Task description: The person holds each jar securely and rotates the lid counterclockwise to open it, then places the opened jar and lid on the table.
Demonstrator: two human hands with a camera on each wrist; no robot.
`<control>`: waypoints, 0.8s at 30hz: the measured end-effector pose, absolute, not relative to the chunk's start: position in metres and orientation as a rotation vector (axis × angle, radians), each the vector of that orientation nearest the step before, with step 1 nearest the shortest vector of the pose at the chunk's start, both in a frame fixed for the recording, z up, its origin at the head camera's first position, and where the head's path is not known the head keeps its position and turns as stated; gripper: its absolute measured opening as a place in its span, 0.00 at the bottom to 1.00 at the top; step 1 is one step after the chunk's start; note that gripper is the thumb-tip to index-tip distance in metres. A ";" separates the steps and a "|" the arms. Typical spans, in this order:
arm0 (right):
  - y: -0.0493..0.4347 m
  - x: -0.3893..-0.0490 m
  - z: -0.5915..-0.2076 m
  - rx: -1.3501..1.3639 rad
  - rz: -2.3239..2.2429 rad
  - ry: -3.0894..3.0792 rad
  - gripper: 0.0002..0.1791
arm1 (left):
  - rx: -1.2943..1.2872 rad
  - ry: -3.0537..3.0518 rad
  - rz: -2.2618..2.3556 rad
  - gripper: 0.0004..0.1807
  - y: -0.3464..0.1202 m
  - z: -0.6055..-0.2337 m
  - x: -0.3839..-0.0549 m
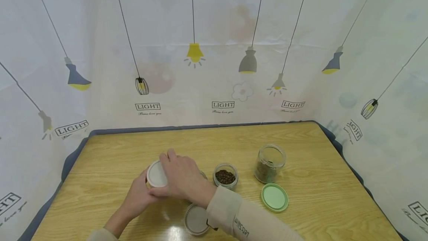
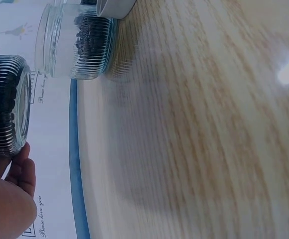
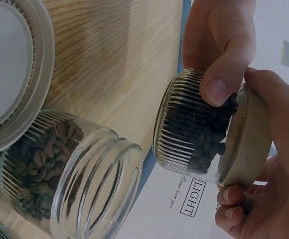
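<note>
My left hand [image 1: 138, 195] holds a small ribbed glass jar [image 3: 184, 124], partly filled with dark coffee beans, up off the table. On the jar's mouth sits a white lid [image 1: 156, 174], which my right hand [image 1: 185, 177] grips by its rim. The right wrist view shows the left thumb lying along the glass and the right fingers curled round the lid [image 3: 249, 142]. The jar is tilted, its ribbed base [image 2: 5, 104] showing in the left wrist view. From the head view, most of the glass is hidden behind the hands and lid.
Right of the hands stands an uncovered small jar of beans [image 1: 225, 177]. Farther right are a taller open jar [image 1: 267, 166] and a green lid [image 1: 274, 197]. A whitish lid [image 1: 196, 219] lies below the right forearm. The wooden table [image 1: 301, 144] meets printed cloth walls.
</note>
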State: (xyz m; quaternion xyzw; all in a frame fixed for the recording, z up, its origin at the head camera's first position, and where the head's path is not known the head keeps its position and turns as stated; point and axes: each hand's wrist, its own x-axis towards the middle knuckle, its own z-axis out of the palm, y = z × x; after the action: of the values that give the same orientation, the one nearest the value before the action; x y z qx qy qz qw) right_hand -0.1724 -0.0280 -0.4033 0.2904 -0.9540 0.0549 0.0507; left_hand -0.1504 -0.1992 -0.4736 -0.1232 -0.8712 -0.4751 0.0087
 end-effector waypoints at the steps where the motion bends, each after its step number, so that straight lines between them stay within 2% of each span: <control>1: -0.028 -0.172 -0.403 0.890 0.165 -2.904 0.45 | -0.386 -2.719 -1.483 0.47 -0.199 -0.474 -0.150; 7: -0.026 -0.173 -0.404 0.991 0.148 -2.879 0.47 | -0.405 -2.719 -1.416 0.46 -0.202 -0.477 -0.148; 16: -0.019 -0.177 -0.401 1.171 0.207 -2.884 0.45 | -0.374 -2.738 -1.441 0.47 -0.203 -0.480 -0.145; 24: -0.016 -0.179 -0.400 1.228 0.264 -2.908 0.46 | -0.393 -2.726 -1.490 0.46 -0.203 -0.480 -0.145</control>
State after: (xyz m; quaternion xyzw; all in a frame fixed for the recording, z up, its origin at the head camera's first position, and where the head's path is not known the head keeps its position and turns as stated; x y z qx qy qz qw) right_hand -0.1793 -0.0162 -0.3998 0.3876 -0.9180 0.0832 -0.0133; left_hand -0.1451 -0.2029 -0.4801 -0.1254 -0.8706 -0.4758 0.0051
